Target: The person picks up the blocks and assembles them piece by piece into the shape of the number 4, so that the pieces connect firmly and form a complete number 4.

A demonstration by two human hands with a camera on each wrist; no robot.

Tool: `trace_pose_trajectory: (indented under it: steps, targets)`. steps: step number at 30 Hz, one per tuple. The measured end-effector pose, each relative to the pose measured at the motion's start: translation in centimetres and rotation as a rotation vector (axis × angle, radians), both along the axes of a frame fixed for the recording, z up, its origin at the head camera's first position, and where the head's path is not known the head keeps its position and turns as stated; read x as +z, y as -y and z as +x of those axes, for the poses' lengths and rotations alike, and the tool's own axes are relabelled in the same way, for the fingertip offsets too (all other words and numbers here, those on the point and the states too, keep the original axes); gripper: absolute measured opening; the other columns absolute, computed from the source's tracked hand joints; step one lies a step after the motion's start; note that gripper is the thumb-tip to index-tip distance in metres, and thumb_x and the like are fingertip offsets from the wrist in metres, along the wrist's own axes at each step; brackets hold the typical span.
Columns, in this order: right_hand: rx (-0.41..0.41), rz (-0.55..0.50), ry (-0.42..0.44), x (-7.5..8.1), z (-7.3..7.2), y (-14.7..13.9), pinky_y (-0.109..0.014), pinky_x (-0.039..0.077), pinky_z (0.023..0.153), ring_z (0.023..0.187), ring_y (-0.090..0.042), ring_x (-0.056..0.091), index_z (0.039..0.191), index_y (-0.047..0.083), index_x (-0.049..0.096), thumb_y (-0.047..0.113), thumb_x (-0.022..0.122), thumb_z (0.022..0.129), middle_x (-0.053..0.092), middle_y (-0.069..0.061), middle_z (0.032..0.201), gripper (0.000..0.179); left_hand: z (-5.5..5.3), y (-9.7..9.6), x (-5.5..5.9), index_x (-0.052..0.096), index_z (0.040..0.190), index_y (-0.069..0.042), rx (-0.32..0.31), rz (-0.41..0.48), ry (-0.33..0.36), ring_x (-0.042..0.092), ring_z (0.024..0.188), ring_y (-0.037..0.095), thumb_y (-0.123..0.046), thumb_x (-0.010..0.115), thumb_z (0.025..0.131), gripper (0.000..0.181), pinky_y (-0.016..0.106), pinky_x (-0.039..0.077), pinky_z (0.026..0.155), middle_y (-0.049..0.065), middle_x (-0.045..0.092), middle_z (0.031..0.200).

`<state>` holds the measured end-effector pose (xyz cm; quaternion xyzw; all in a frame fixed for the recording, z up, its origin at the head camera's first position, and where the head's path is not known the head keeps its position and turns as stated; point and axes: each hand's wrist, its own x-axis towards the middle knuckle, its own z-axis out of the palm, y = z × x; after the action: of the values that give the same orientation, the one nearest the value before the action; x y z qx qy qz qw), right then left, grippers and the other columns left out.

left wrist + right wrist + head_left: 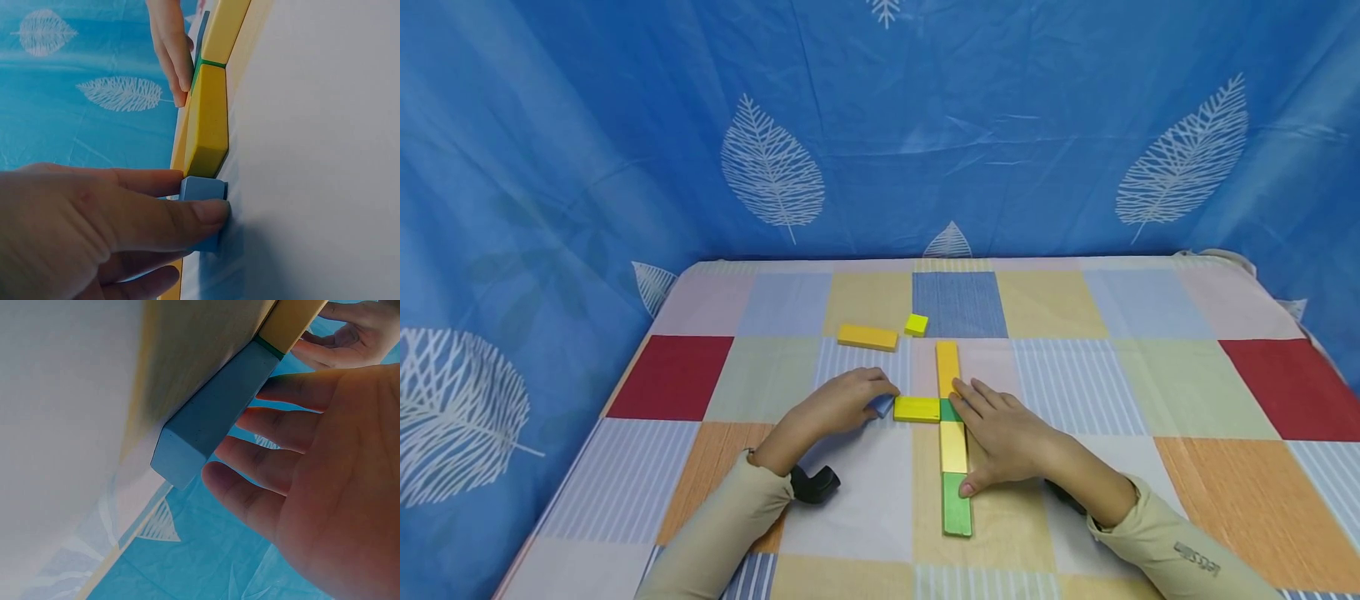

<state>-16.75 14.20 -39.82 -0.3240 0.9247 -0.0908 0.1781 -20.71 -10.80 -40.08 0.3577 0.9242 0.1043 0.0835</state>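
Observation:
My left hand (842, 404) pinches a small blue block (203, 187) between thumb and fingers, at the left end of a flat yellow block (916, 409). Beyond that block a small green block (951, 410) joins a column: an orange-yellow block (948, 368) above, a pale yellow block (953, 447) and a longer green block (957, 507) below. My right hand (1011, 432) lies over the column's right side with fingers extended, its thumb at the longer green block. Beneath it a long blue block (215, 412), hidden in the head view, lies along the fingertips.
Farther back lie a loose orange block (867, 337) and a small yellow block (917, 324). The table's patchwork cloth (850, 517) spreads around the blocks. A blue curtain (925, 125) with white leaf prints hangs behind the table and at both sides.

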Motion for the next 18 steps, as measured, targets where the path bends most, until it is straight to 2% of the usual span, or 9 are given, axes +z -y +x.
trace_pose_trajectory:
  steps: [11, 18]
  targets:
    - [0.001, 0.001, -0.009, 0.16, 0.06, 0.01, -0.058, 0.025, 0.103, 0.137, -0.041, 0.014, 0.141, -0.004, 0.026, 0.067, 0.068, 0.060, 0.016, -0.020, 0.151, 0.115, -0.12, -0.08, -0.18, 0.064, 0.112, -0.012, -0.003, -0.021, -0.002, 0.057, 0.104, 0.017, -0.007, 0.071, 0.078, 0.035, 0.031, 0.046, 0.091, 0.003, 0.061, 0.109]
    - [0.000, 0.002, -0.003, 0.19, 0.10, 0.06, -0.058, 0.024, 0.103, 0.137, -0.041, 0.014, 0.141, -0.004, 0.026, 0.067, 0.067, 0.060, 0.015, -0.020, 0.151, 0.115, -0.09, 0.00, -0.05, 0.062, 0.117, -0.015, 0.025, -0.023, 0.029, 0.056, 0.106, 0.017, -0.015, 0.073, 0.077, 0.041, 0.031, 0.046, 0.092, 0.003, 0.060, 0.114]
